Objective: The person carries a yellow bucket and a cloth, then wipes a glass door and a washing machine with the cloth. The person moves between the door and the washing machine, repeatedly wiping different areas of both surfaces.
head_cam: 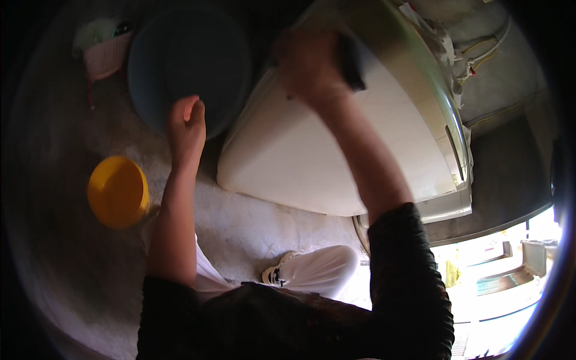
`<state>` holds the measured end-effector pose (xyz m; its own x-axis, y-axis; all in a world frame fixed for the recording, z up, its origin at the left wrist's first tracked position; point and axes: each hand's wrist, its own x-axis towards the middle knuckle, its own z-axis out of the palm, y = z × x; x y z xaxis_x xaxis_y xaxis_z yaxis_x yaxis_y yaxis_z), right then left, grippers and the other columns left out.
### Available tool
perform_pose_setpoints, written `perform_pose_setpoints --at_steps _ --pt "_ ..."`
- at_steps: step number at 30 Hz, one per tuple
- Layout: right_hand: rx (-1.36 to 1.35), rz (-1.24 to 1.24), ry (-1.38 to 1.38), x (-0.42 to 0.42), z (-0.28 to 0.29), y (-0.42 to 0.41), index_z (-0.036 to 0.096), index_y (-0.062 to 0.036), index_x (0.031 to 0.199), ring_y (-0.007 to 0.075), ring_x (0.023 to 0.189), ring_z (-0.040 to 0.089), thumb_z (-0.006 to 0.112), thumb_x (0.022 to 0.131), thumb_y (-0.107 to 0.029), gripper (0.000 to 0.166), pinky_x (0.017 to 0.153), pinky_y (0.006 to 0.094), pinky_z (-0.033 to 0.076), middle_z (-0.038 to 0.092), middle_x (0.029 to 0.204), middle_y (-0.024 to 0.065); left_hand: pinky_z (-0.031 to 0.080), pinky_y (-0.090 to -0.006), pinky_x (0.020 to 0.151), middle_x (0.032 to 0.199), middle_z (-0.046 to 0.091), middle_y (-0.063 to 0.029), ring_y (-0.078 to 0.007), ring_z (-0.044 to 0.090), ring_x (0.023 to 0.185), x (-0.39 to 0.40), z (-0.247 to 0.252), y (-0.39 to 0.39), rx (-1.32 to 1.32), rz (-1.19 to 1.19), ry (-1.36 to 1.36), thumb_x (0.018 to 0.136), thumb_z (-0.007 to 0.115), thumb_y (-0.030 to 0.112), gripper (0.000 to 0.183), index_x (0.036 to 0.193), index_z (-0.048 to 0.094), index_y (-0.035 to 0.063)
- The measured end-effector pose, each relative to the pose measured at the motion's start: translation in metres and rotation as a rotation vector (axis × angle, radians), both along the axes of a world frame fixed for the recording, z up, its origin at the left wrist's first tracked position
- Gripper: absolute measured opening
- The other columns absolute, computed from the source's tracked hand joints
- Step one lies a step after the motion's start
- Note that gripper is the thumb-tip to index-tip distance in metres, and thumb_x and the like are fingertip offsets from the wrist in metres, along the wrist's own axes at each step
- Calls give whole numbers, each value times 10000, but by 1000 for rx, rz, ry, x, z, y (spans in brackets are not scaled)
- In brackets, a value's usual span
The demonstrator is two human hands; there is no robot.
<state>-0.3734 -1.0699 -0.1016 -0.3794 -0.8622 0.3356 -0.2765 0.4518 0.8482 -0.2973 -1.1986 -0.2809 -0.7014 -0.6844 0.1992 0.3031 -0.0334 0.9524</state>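
Note:
In front of me on the right stands a white appliance, seemingly a washing machine (292,166), with its pale side panel facing me. My right hand (310,67) is blurred and gripped around a dark object (351,63) at the panel's upper part; what the object is I cannot tell. My left hand (186,126) is held over the near rim of a large dark round tub (153,90), its fingers curled. Whether something small sits between those fingers is not clear. Below and left of that hand, a yellow plastic bucket (119,193) rests on the concrete floor.
A pink basket (107,54) with pale items lies beyond the tub at the upper left. Hoses and a yellow cable (486,58) run along the wall at the right. A hose (360,234) curves down beside the appliance. My shoe (274,272) is on the floor below it.

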Motion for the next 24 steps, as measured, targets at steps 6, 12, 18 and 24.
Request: perform_pose_setpoints --at_steps 6,12,18,24 --pt "352 149 36 -9 -176 20 632 -91 829 323 849 549 512 693 -250 241 807 572 405 586 881 127 421 -287 906 1097 583 -115 -183 543 1058 2 15 2 217 -21 -33 903 530 128 190 1054 545 13" --pt "14 408 -322 20 -256 48 587 -149 807 260 850 515 546 650 -227 180 792 460 404 522 846 80 420 -290 919 1103 583 -114 -187 546 1051 5 19 -10 169 6 -82 904 534 142 202 1064 547 20" --pt "-519 82 -1632 58 -183 81 647 -94 948 334 893 569 553 634 -84 328 796 374 465 588 959 149 429 -291 919 1107 582 -119 -187 544 1052 -1 18 -5 186 -10 -67 897 546 138 203 1062 550 19" --pt "-1000 666 -995 76 27 122 619 -87 956 335 858 554 559 601 -22 366 752 396 469 558 937 151 390 -355 842 1108 583 -16 -156 526 1022 -26 -21 11 -26 -102 -61 901 525 277 268 1111 541 112"
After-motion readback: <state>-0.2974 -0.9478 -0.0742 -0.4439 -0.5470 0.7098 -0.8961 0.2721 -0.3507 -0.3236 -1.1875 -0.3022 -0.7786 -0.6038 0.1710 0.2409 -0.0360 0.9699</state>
